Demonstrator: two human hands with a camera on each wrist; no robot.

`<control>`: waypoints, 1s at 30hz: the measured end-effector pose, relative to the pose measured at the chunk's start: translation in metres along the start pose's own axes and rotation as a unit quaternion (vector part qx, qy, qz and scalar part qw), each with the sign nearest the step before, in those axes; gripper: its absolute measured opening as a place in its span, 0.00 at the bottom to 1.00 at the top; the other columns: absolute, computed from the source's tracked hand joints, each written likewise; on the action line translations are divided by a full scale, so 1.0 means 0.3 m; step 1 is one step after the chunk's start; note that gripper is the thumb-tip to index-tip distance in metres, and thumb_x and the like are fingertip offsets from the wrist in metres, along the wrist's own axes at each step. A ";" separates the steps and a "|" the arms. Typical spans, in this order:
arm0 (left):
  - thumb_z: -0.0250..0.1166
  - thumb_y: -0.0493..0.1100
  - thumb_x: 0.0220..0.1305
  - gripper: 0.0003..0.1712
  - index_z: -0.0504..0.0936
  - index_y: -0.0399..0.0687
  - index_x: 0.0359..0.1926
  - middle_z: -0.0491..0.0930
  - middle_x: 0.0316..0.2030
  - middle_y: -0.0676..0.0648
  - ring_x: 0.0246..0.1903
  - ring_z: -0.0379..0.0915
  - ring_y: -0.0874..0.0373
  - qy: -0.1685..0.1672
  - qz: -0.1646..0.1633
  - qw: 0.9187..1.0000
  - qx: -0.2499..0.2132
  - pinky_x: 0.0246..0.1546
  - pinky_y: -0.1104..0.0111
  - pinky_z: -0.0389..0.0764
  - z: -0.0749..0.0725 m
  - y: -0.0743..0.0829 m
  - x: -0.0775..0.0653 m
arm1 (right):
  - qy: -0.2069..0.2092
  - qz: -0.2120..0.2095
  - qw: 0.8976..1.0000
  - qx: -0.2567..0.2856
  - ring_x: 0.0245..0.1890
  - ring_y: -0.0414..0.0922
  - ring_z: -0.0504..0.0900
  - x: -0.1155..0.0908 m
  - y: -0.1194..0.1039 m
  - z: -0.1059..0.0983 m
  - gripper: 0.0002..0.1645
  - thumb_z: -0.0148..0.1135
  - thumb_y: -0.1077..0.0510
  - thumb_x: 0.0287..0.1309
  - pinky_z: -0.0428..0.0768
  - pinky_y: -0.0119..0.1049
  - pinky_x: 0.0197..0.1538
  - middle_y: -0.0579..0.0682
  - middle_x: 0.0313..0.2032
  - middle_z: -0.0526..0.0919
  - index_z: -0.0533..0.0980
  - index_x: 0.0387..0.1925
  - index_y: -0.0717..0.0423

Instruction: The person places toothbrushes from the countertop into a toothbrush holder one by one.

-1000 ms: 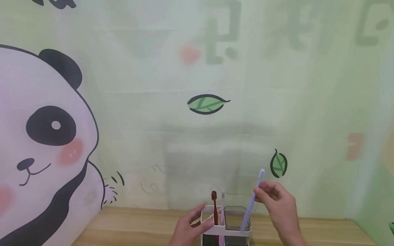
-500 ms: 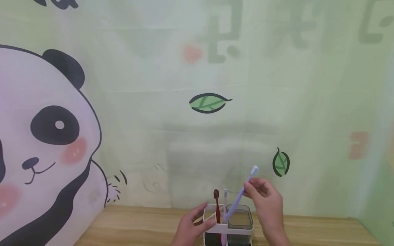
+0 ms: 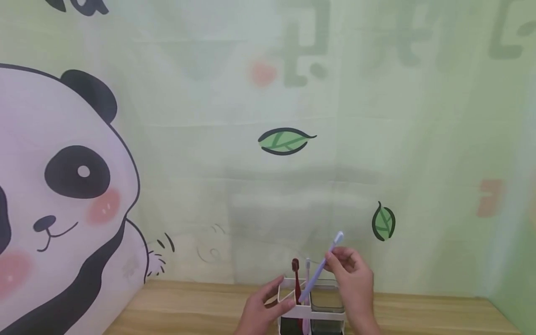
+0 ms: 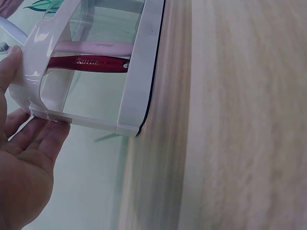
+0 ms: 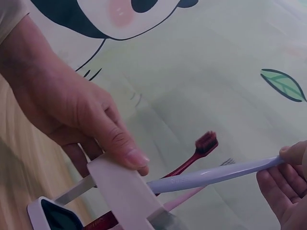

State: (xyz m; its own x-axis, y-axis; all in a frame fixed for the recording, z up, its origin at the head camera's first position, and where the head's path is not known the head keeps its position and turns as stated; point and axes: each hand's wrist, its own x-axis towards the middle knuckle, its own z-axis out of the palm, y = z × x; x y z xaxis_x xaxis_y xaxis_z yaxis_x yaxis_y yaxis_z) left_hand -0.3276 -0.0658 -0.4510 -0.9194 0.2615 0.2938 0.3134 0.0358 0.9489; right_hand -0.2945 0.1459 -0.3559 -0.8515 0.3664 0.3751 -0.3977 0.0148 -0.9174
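Note:
A white toothbrush holder stands on the wooden surface. My left hand grips its left side, thumb in front and fingers behind. My right hand pinches a lavender toothbrush near its head. The brush is tilted, bristles up to the right, and its lower end meets the holder's top rim by the slots; whether that end is inside a slot I cannot tell. A dark red toothbrush and a pink toothbrush stand upright side by side in the holder.
A clear cup sits in the holder's right part. Behind the wooden tabletop hangs a pale green cloth backdrop printed with a panda and leaves.
My right hand has moved left with the lavender toothbrush, its lower end passing from over the cup to the slots. The left hand keeps its grip on the holder.

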 end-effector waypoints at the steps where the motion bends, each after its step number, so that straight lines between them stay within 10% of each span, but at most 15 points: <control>1: 0.76 0.48 0.68 0.42 0.72 0.31 0.74 0.69 0.71 0.27 0.67 0.68 0.25 0.000 0.000 1.000 -0.001 0.60 0.44 0.82 0.000 -0.001 -0.002 | -0.004 0.002 1.000 -0.002 0.37 0.40 0.89 -0.001 0.007 0.002 0.15 0.72 0.63 0.69 0.90 0.32 0.45 0.57 0.42 0.87 0.79 0.50 0.69; 30: 0.76 0.48 0.69 0.40 0.73 0.33 0.73 0.74 0.69 0.31 0.70 0.69 0.33 0.005 0.023 1.000 0.017 0.65 0.46 0.79 0.002 0.000 -0.006 | -0.100 0.049 0.991 -0.079 0.39 0.48 0.88 -0.008 0.074 0.007 0.10 0.71 0.65 0.66 0.90 0.40 0.47 0.55 0.38 0.87 0.81 0.44 0.67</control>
State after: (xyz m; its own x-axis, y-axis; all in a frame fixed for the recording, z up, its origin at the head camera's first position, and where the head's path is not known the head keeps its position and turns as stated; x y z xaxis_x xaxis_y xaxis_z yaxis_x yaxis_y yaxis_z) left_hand -0.3259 -0.0656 -0.4516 -0.9062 0.2530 0.3388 0.3635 0.0570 0.9299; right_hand -0.3019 0.1435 -0.3769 -0.9400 0.1825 0.2883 -0.2655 0.1392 -0.9540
